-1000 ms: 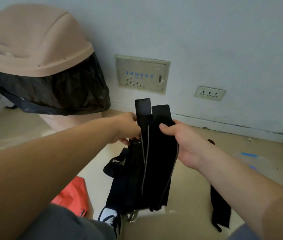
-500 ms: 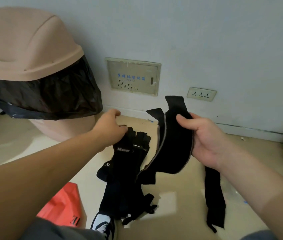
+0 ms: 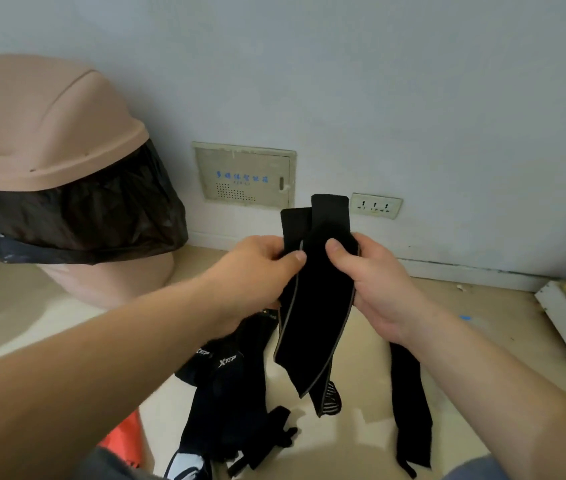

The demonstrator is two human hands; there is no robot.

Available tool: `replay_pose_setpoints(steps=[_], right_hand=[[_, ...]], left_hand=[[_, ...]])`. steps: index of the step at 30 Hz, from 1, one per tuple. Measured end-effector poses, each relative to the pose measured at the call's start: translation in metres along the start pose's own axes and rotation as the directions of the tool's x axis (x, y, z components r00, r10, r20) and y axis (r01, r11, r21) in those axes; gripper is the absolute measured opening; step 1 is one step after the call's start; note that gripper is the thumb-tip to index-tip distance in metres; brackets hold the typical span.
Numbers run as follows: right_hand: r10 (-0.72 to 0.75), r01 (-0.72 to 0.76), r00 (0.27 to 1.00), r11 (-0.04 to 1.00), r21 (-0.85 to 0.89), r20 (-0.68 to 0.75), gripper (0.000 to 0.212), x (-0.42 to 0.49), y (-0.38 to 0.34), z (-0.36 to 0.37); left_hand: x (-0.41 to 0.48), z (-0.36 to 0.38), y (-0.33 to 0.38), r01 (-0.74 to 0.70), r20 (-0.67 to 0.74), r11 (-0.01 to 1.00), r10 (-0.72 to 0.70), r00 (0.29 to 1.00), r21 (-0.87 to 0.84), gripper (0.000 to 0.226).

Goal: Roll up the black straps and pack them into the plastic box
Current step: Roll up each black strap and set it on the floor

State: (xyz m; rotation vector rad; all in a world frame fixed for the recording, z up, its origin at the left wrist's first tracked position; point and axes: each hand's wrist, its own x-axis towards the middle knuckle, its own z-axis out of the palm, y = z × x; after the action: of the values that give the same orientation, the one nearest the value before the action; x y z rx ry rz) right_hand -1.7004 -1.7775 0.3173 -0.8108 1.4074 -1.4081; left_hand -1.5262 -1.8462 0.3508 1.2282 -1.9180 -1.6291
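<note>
Gripping two black straps (image 3: 316,306) near their upper ends, the left hand (image 3: 257,268) and right hand (image 3: 371,282) held them hanging between them, the head view showed; loose straps (image 3: 233,393) lay on the floor (image 3: 503,306) below. The fabric looked soft, light and floppy, probably best rolled from the flat top ends. No plastic box was visible.

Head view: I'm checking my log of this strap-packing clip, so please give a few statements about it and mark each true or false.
1. Both the left hand and the right hand grip the raised black straps. True.
2. Those straps are already rolled tight. False: they hang unrolled, ends sticking up above the hands.
3. The bin stands left of the wall socket. True.
4. An open plastic box sits on the floor. False: no plastic box is in view.
5. A strap pile lies on the floor. True.
</note>
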Motion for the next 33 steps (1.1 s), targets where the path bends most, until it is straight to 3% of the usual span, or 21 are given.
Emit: replay_pose_setpoints(steps=[3, 6, 11, 20, 26, 30, 33], right_hand=[[-0.02, 0.017, 0.999, 0.998, -0.061, -0.042, 0.015, 0.001, 0.004, -0.004], [-0.022, 0.022, 0.999, 1.0, 0.012, -0.04, 0.014, 0.003, 0.002, -0.013], [0.006, -0.028, 0.976, 0.994, 0.102, 0.218, 0.032, 0.001, 0.001, -0.021], [-0.044, 0.04, 0.999, 0.978, -0.203, -0.015, 0.007, 0.011, 0.015, -0.014], [-0.101, 0.091, 0.993, 0.987, -0.132, -0.069, 0.003, 0.007, 0.004, -0.01], [-0.085, 0.086, 0.996, 0.995, -0.041, 0.02, 0.004, 0.002, 0.001, -0.011], [-0.057, 0.058, 0.998, 0.998, -0.017, 0.041, 0.006, 0.001, 0.003, -0.013]], left_hand=[[-0.002, 0.007, -0.009, -0.032, 0.027, 0.999, 0.032, 0.999, 0.009, 0.025], [0.01, 0.002, -0.011, -0.066, 0.002, 0.998, 0.066, 0.998, 0.017, 0.025], [0.024, -0.008, -0.019, -0.038, -0.084, 0.999, 0.039, 0.996, 0.014, 0.02], [0.021, 0.003, -0.019, -0.089, 0.041, 0.989, 0.094, 0.995, -0.117, 0.023], [0.023, 0.003, -0.019, -0.094, 0.012, 0.992, 0.095, 0.995, -0.086, 0.024], [0.023, 0.002, -0.018, -0.07, -0.072, 0.988, 0.06, 0.996, -0.135, 0.023], [0.023, 0.004, -0.017, -0.059, -0.012, 0.977, 0.058, 0.998, -0.205, 0.024]])
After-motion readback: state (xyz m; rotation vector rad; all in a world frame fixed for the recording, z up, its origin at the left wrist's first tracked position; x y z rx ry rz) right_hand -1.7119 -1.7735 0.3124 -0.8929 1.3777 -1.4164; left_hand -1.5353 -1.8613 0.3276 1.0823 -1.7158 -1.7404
